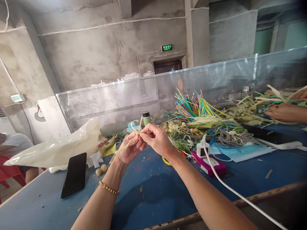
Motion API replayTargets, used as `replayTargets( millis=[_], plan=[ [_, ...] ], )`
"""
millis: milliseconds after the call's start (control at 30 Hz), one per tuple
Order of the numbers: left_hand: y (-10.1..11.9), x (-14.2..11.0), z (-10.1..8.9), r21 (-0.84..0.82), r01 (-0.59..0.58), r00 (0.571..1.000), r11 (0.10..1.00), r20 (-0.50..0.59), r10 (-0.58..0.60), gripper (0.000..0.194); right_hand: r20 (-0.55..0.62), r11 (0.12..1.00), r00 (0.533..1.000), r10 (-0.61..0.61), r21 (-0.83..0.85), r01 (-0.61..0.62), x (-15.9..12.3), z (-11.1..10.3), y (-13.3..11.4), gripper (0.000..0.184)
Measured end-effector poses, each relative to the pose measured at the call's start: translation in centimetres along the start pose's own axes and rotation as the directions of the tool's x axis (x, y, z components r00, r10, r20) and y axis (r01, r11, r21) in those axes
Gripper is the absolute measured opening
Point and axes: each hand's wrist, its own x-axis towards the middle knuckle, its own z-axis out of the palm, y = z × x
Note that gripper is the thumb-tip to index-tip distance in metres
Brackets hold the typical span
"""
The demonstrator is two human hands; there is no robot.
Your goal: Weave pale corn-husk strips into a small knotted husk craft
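Note:
Above the blue table, my left hand (129, 147) pinches a pale strip of dried husk (126, 146), whose loose end hangs down past my palm. My right hand (157, 140) meets it there, thumb and forefinger closed on the same strip close to the left fingertips. A thin loop and a short upright end of the strip stick up above the fingers. The exact crossing of the strip is partly hidden by my fingertips. A beaded bracelet (108, 187) circles my left wrist.
Left lie a black phone (74, 175), a plastic bag (69, 145) and a wooden peg figure (101, 170). Right are colourful pipe cleaners (196, 103), husks, a magenta power strip (209, 164) with a white cable, and a blue mask (242, 152). A co-worker's hands (285, 111) work at far right.

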Motion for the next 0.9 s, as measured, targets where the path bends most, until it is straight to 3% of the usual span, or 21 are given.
replayTargets(
  millis=[200, 367, 533, 600, 700, 800, 900],
  plan=[
    [0.1, 0.2, -0.3, 0.005, -0.046, 0.992, 0.999, 0.116, 0.045, 0.041, 0.022, 0.997, 0.999, 0.04, 0.057, -0.042, 0.2, -0.3, 0.4, 0.022],
    [0.4, 0.1, -1.1, -0.011, -0.049, 0.986, 0.999, 0.156, 0.05, 0.034, -0.003, 0.99, 0.993, 0.118, 0.085, -0.117, 0.5, -0.8, 0.9, 0.032],
    [0.5, -0.3, -1.2, 0.064, 0.046, 0.973, 0.997, 0.221, -0.059, 0.032, 0.035, 0.954, 0.981, 0.193, 0.228, -0.196, 0.3, -0.6, 0.6, 0.026],
    [0.5, -0.2, -0.9, 0.092, 0.054, 0.979, 0.994, 0.189, -0.071, 0.032, 0.044, 0.941, 0.979, 0.197, 0.271, -0.201, 0.2, -0.5, 0.5, 0.026],
    [0.6, 0.1, -0.5, 0.158, -0.003, 0.999, 0.987, 0.042, -0.003, 0.03, -0.054, 0.955, 0.983, 0.175, 0.253, -0.157, 0.4, -0.5, 0.6, 0.026],
    [0.7, 0.2, -0.2, 0.299, -0.039, 0.989, 0.953, -0.125, 0.08, 0.025, -0.177, 0.983, 0.977, 0.117, 0.157, -0.09, 0.7, -0.8, 0.9, 0.024],
    [0.7, 0.2, -0.1, 0.397, -0.057, 0.973, 0.916, -0.182, 0.139, 0.03, -0.216, 0.998, 0.976, 0.039, 0.046, -0.03, 0.8, -1.0, 1.3, 0.02]
  ],
)
